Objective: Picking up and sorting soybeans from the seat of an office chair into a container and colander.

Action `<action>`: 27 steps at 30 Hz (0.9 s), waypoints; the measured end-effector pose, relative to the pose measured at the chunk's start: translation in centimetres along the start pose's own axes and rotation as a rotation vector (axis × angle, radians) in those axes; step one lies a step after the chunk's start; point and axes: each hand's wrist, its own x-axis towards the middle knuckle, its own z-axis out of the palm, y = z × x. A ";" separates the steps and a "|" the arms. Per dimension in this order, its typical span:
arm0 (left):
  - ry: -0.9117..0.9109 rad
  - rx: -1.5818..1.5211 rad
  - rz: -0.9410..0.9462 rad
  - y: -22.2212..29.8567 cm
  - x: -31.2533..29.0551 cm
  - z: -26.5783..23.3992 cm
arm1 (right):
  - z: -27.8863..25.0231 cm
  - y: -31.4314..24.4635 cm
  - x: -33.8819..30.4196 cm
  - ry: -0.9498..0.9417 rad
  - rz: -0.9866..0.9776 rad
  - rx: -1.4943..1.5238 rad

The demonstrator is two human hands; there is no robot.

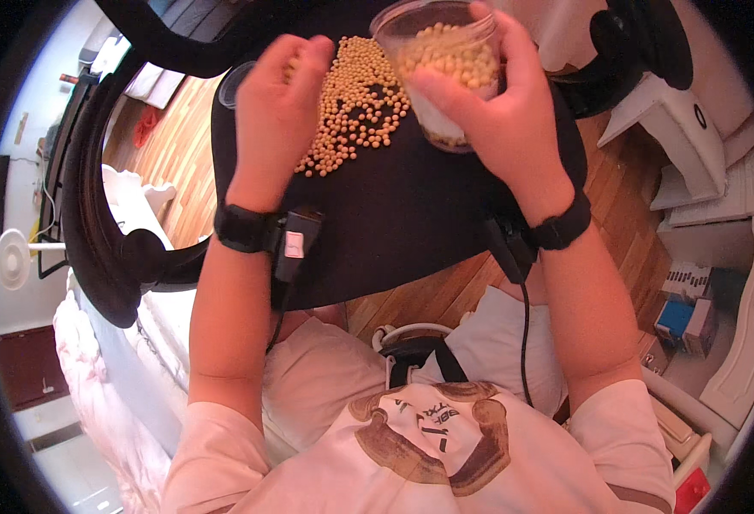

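Note:
My right hand is wrapped round a clear plastic cup, raised over the right part of the black tabletop. Pale yellow soybeans fill its upper part; lower down the cup looks whitish, with a few darker beans near its base. My left hand is curled closed beside the cup, above the left edge of a bean pile. Some yellow beans show between its fingers; how many it holds is hidden. Loose soybeans lie spread on the tabletop between my hands, thinning toward me.
A round clear lid lies at the tabletop's left edge. Black wrist straps with small devices and cables sit on both my forearms. A curved black frame stands on the left. White furniture and a blue box are on the right.

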 end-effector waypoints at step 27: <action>-0.138 -0.642 -0.121 1.4 -0.6 -2.9 | 5.8 -1.2 -3.1 -0.240 -0.199 -0.232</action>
